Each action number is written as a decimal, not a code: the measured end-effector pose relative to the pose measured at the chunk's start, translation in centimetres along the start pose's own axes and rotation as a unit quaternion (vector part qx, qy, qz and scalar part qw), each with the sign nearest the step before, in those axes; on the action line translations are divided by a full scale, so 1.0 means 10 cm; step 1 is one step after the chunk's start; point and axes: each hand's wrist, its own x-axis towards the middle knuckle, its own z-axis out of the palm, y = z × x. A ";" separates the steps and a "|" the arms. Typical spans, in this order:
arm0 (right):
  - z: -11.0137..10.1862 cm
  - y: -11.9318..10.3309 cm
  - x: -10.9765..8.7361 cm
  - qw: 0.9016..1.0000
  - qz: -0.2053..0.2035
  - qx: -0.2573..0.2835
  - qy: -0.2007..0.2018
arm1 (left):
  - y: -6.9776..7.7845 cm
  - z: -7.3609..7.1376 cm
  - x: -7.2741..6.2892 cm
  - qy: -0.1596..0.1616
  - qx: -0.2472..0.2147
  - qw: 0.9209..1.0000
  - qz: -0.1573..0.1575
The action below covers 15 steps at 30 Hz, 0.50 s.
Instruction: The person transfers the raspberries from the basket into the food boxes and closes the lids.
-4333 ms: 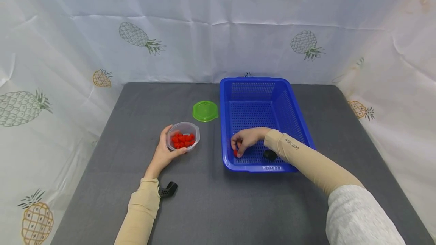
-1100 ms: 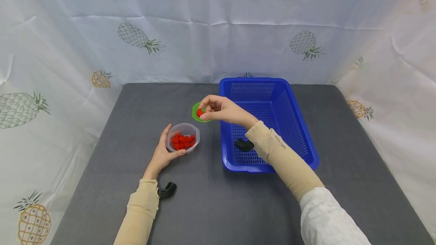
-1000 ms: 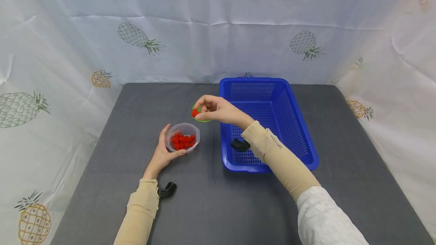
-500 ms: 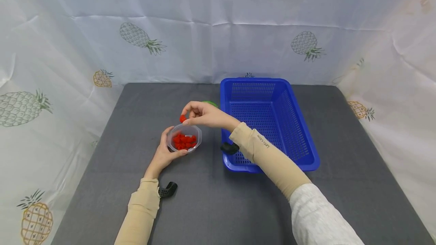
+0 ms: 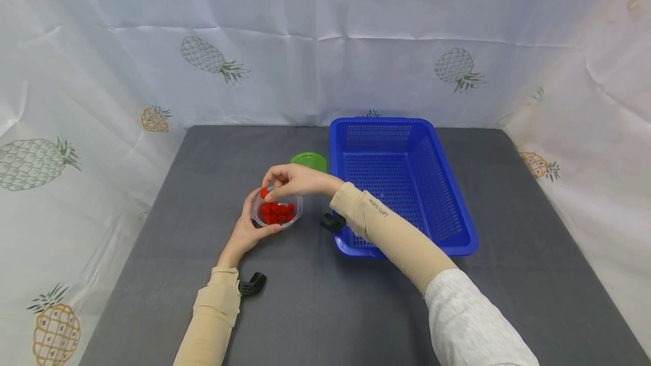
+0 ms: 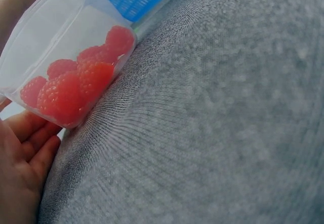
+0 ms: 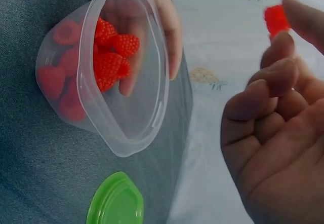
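Observation:
A clear plastic tub (image 7: 96, 115) with several red raspberries (image 7: 109, 67) inside stands on the grey table. My left hand (image 5: 247, 236) grips the tub round its side, thumb toward the front and fingers behind. Between thumb and forefinger my right hand (image 5: 297, 180) pinches one raspberry (image 7: 276, 20), raised above the tub's rim; in the head view it overlaps the tub's far side. The left wrist view shows berries (image 6: 63, 97) heaped at the tub's bottom, seen through its wall.
A green lid (image 5: 310, 160) lies behind the right hand, partly covered by it. The blue perforated basket (image 5: 333, 185) stands to the right, under the right forearm. Black wrist mounts (image 5: 252, 284) stick out from both wrists. A pineapple-print curtain (image 5: 325, 72) encloses the table.
My right hand picked a raspberry from the blue basket, then carried it left past the green lid to over the tub. The left hand has kept its hold on the tub.

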 end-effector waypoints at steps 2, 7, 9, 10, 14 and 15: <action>0.00 0.01 0.02 1.000 0.017 -0.006 -0.012 | 0.01 0.00 0.00 0.000 0.002 1.000 0.001; -0.02 0.02 0.07 0.997 0.058 -0.050 -0.025 | 0.03 0.01 0.00 0.001 0.008 1.000 0.004; -0.03 0.04 0.10 0.995 0.069 -0.070 -0.031 | 0.03 0.01 -0.01 0.002 0.014 1.000 0.004; -0.03 0.06 0.11 0.994 0.075 -0.077 -0.033 | 0.03 0.01 0.00 0.002 0.017 1.000 0.004; -0.05 0.09 0.15 0.991 0.088 -0.101 -0.027 | -0.07 0.00 0.04 0.002 0.017 1.000 0.004; -0.06 0.09 0.16 0.990 0.090 -0.107 -0.022 | -0.12 -0.01 0.06 0.003 0.014 1.000 0.002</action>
